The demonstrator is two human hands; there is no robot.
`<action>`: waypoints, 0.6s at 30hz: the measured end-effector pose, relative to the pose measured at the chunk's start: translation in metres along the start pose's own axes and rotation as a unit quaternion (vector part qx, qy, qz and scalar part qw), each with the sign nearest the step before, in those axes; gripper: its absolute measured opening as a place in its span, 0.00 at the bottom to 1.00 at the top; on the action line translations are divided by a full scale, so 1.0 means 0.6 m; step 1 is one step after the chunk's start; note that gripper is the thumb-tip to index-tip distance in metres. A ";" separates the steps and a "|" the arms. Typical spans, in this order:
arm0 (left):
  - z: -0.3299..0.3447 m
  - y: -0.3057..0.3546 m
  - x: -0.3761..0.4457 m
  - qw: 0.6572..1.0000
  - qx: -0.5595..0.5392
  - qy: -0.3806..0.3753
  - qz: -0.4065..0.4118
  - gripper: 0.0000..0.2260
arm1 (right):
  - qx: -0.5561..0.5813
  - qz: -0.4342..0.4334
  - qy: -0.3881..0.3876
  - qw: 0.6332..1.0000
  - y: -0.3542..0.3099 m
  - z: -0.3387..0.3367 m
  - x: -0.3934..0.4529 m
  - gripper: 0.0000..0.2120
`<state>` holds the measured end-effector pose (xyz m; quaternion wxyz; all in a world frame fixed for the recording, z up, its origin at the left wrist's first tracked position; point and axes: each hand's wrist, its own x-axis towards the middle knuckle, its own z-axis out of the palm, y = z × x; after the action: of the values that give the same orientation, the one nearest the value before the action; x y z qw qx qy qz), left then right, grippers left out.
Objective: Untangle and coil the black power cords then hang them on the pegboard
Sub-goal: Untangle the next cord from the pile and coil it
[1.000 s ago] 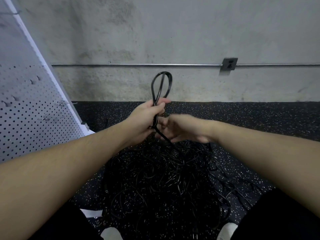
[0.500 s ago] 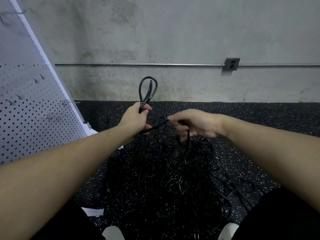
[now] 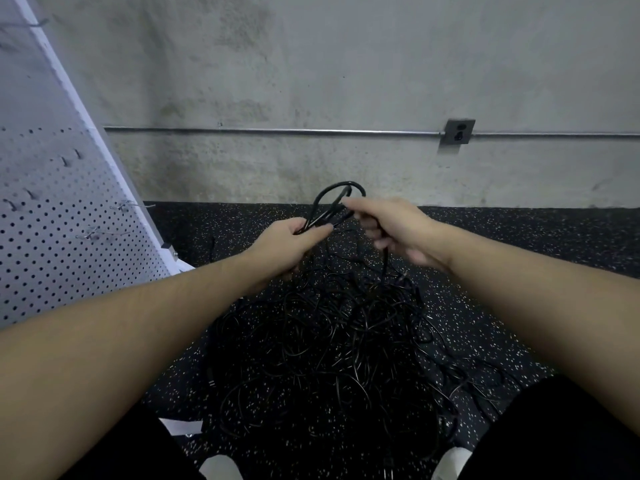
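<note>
Concrete grey wall [image 3: 346, 64] is filling the upper half of the view, and the black rubber floor with pale specks [image 3: 519, 237] is lying below it. Left of the tangled heap of black power cords [image 3: 329, 341], which is spreading over this floor between the person's two forearms, the white perforated metal pegboard [image 3: 52, 254] is leaning, with thin wire hooks [image 3: 100, 232] sticking out of it. Far above the heap, a thin metal conduit pipe [image 3: 277, 131] is running along the wall to a grey outlet box [image 3: 459, 131]. Just above the heap, the left hand [image 3: 287, 245] is gripping a small folded loop of black cord [image 3: 334, 206], its fingers curling around the strands while the loop is standing up out of the fist. Right beside it, the right hand [image 3: 398, 228] is pinching a cord strand with thumb and forefinger; one strand is hanging from this hand down into the heap.
</note>
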<state>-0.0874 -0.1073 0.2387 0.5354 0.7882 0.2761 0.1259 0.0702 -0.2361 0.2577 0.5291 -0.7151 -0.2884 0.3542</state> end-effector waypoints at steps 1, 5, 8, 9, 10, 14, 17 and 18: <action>-0.001 0.001 0.002 1.000 -0.008 0.001 -0.017 0.15 | 0.036 -0.005 -0.029 0.999 -0.003 -0.002 0.000 0.10; -0.001 0.008 0.002 0.999 0.008 -0.009 -0.045 0.17 | 0.001 -0.097 0.002 0.995 -0.008 0.000 -0.010 0.07; 0.004 0.010 0.000 0.999 -0.006 -0.016 -0.030 0.17 | -0.142 -0.145 0.139 0.969 -0.011 -0.004 -0.009 0.20; 0.004 0.012 -0.001 1.000 -0.010 -0.018 -0.022 0.17 | -0.180 -0.141 0.180 0.957 -0.010 -0.007 -0.007 0.24; 0.004 0.015 -0.003 1.000 -0.007 -0.019 -0.014 0.17 | -0.213 -0.131 0.210 0.945 -0.009 -0.010 -0.006 0.27; 0.001 0.022 -0.013 0.999 0.013 -0.040 -0.018 0.18 | -0.247 -0.107 0.195 0.943 -0.003 -0.015 0.001 0.26; -0.002 0.020 -0.009 0.998 -0.031 -0.030 -0.040 0.18 | -0.176 -0.108 0.107 0.973 0.000 -0.023 0.008 0.19; -0.004 0.020 -0.005 0.997 -0.052 -0.018 -0.048 0.17 | -0.129 -0.107 0.081 0.982 0.001 -0.026 0.013 0.16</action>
<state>-0.0877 -0.1105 0.2507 0.5864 0.7470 0.2970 0.1000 0.0877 -0.2389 0.2584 0.4888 -0.7689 -0.3625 0.1959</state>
